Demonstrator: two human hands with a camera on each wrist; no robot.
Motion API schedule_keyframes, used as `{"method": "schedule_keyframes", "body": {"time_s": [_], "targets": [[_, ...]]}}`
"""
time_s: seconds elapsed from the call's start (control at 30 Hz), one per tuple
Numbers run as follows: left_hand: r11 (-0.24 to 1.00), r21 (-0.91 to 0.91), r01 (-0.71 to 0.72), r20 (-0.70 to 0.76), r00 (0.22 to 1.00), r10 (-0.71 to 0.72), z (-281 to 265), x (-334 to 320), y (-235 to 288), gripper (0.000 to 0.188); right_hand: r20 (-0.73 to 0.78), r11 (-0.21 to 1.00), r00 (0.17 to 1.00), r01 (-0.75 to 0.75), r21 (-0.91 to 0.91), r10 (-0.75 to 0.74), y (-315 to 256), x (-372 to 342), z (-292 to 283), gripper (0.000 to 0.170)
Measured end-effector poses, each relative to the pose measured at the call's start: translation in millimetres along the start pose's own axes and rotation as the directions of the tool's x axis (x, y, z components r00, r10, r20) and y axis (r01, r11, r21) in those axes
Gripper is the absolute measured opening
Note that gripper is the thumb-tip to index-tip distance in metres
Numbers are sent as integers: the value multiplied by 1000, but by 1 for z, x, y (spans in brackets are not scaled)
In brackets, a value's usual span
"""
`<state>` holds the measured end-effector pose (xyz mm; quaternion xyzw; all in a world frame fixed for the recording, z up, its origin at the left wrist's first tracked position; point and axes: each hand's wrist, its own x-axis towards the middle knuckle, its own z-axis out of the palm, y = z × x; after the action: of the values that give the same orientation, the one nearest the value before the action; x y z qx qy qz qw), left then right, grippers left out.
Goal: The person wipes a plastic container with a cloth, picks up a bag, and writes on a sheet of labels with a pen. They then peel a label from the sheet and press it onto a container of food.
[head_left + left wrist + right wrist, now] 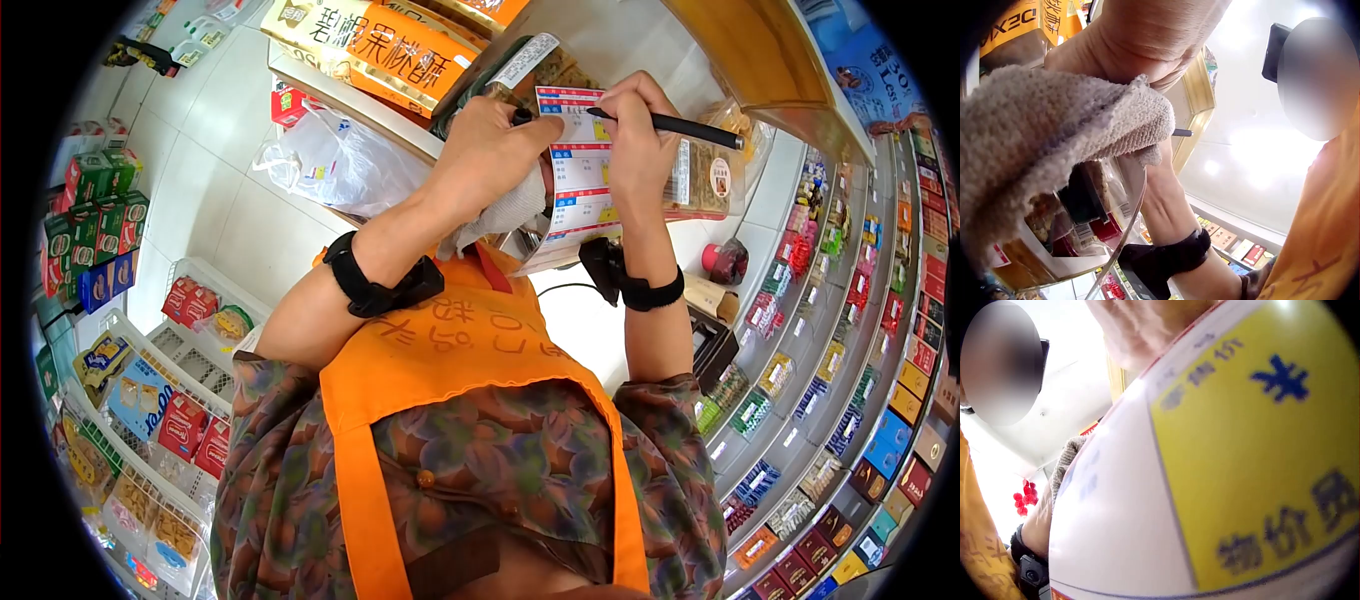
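Observation:
A strip of price labels point(578, 172), white with red and blue bands and yellow patches, lies over packaged food in the head view. My right hand point(640, 140) pinches a black marker pen point(698, 129), its tip on the upper label. On the strip's left side, my left hand point(500, 150) rests with its thumb at the label edge. A small black piece point(521, 117) shows between that thumb and fingers. Bunched under the same hand is a grey knit cloth point(1060, 125), gripped in the palm. Large in the right wrist view is one label's yellow price patch point(1254, 450).
Orange pastry packs point(400, 60) fill a box at the back left, beside a clear plastic bag point(340, 165). A wooden display edge point(770, 60) rises at the back right. Shelves of small packets point(830, 350) curve along the right; baskets of boxed snacks point(165, 400) stand left.

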<state>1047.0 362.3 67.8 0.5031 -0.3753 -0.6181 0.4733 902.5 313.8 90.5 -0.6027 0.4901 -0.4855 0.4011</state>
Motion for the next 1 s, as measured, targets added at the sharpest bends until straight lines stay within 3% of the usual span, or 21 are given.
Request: {"method": "schedule_keyframes", "body": {"time_s": [0.33,0.53,0.63,0.9,1.0], "targets": [[997,-2,78,38,996,-78,-1,-2,6,29,-16,1000,1000,-1,-9,1,-1,-1,0,16],[999,34,11,9,1000,-11,-1,2,-2,28,-5,999,1000,9,-43,-9,1,0,-2,15],[998,6,57,34,998,-57,-1,-2,6,28,-14,1000,1000,-4,-26,4,-1,0,-1,15],[1000,10,15,22,1000,-15,-1,0,3,27,-24,1000,1000,-6,24,7,-2,-1,-1,15],[1000,5,29,29,999,-29,-1,-1,4,26,3,999,1000,7,-43,-7,1,0,-1,15]]}}
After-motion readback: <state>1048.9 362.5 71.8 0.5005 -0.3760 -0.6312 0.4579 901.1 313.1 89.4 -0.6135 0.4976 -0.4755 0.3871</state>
